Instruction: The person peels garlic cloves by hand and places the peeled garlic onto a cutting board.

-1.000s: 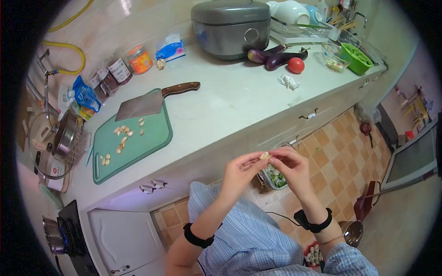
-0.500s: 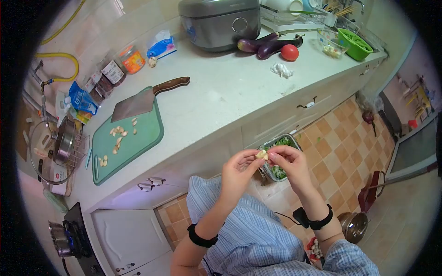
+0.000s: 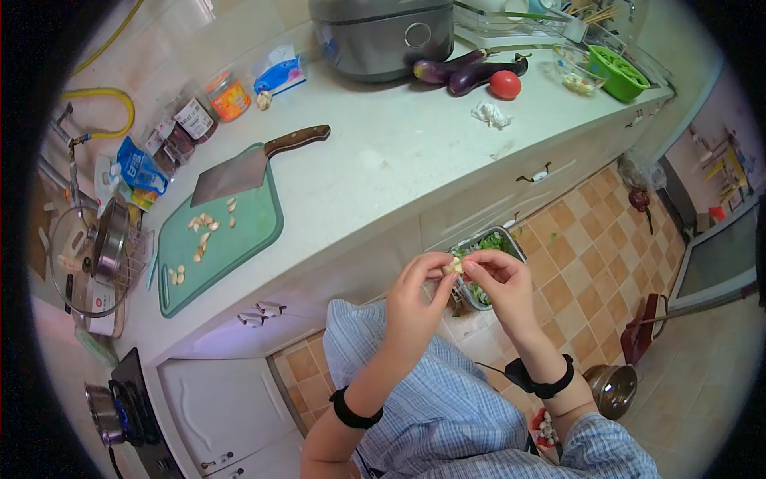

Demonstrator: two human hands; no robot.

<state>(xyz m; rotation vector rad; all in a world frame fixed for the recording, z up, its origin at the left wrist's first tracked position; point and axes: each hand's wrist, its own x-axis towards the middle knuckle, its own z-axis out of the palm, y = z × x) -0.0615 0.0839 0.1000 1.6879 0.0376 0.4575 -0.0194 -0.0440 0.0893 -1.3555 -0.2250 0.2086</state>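
Observation:
My left hand [image 3: 416, 297] and my right hand [image 3: 504, 289] meet in front of me, fingertips pinched on one small pale garlic clove [image 3: 456, 266]. Below them on the floor stands a bin [image 3: 523, 254] with green leaf scraps, partly covered by my hands. On the counter, a green cutting board [image 3: 239, 247] carries several garlic cloves [image 3: 203, 223], some in their skins and a few pale ones near the lower corner. A cleaver [image 3: 231, 177] rests across the board's top edge, its wooden handle pointing right.
Along the wall stand jars [image 3: 194, 120], a garlic bulb [image 3: 264, 100], a tissue pack [image 3: 279, 73] and a grey rice cooker [image 3: 383, 40]. Eggplants [image 3: 479, 77], a tomato [image 3: 505, 85], crumpled tissue [image 3: 491, 116], a glass bowl [image 3: 578, 76] and a green basket [image 3: 618, 76] sit farther right. A pot [image 3: 104, 413] is on the stove.
Both hands stay together on the garlic clove, with only slight finger movement. The view has shifted a little; the counter things stay in place.

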